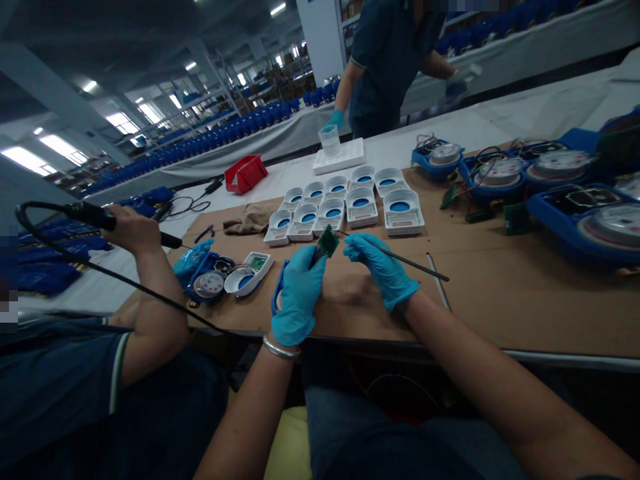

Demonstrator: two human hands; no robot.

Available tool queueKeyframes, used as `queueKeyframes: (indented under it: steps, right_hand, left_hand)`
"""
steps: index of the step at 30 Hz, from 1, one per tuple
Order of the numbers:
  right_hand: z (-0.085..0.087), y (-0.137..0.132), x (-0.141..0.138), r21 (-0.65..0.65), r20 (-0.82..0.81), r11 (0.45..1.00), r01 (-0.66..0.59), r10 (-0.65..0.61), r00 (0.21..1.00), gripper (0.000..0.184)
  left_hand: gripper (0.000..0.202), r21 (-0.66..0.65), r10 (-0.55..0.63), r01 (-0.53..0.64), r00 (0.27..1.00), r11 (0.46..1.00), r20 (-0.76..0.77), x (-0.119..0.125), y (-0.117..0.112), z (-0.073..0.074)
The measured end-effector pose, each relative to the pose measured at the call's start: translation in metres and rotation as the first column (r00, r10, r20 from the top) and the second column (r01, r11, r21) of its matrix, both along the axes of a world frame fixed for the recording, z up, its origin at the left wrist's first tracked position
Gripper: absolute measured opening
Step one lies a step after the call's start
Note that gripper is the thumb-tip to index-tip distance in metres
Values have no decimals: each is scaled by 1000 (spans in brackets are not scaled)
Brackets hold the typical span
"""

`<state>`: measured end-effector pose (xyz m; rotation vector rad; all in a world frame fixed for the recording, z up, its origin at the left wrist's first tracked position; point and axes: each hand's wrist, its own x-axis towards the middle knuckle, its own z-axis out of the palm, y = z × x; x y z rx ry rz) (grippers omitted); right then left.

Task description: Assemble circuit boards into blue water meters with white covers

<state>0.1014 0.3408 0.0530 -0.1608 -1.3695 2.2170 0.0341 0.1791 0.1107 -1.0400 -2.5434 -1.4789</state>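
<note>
My left hand [300,290], in a blue glove, is closed on a small green circuit board [329,241] with a dark part below it. Under that hand a blue-rimmed meter body [277,297] is mostly hidden. My right hand [377,267], also gloved, pinches a thin dark rod [425,268]. Its narrow end points left toward the board, and its thicker end reaches out to the right. I cannot make out whether rod and board touch. White plastic covers [333,215] with blue round windows stand in two rows just beyond my hands.
At left a co-worker holds a power screwdriver [90,215] over an open meter [209,283] beside a white cover [249,273]. Opened blue meters [497,170] with wires crowd the right. Behind stand a red bin [246,175] and another person with a clear cup [330,141].
</note>
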Motion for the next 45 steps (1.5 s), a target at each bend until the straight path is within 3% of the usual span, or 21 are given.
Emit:
queueKeyframes:
  steps: [3, 6, 11, 15, 20, 23, 27, 32, 45]
  right_hand:
    - [3, -2, 5, 95, 26, 995, -32, 30, 999, 36]
    - [9, -4, 9, 152, 6, 983, -105, 105, 994, 36]
    - [7, 0, 9, 190, 1, 977, -97, 98, 995, 29]
    - [-3, 3, 4, 197, -41, 979, -52, 62, 997, 31]
    - [0, 1, 2, 167, -82, 984, -56, 71, 994, 32]
    - [6, 0, 3, 146, -93, 987, -61, 75, 993, 30]
    - [2, 0, 2, 147, -80, 988, -55, 67, 995, 30]
    - [-7, 1, 0, 133, -111, 990, -53, 68, 991, 30]
    - [-2, -3, 1, 211, -73, 974, -77, 94, 993, 28]
  left_hand:
    - [19, -201, -20, -44, 951, 979, -308, 5, 1, -10]
    - [24, -359, -131, -31, 899, 933, -417, 7, 4, -18]
    - [22, -426, -209, -14, 856, 905, -473, 7, 6, -18]
    - [16, -389, -163, -57, 846, 920, -508, 8, 4, -16]
    - [12, -162, 23, -94, 920, 982, -391, 8, -1, -20]
    - [17, -113, 67, -103, 956, 988, -285, 8, -3, -17]
    - [12, -123, 67, -96, 973, 988, -221, 9, -5, -13]
    - [11, -93, 49, -65, 985, 994, -166, 7, -7, -22]
    - [12, -1, 7, -7, 1000, 1000, -8, 2, -20, -37]
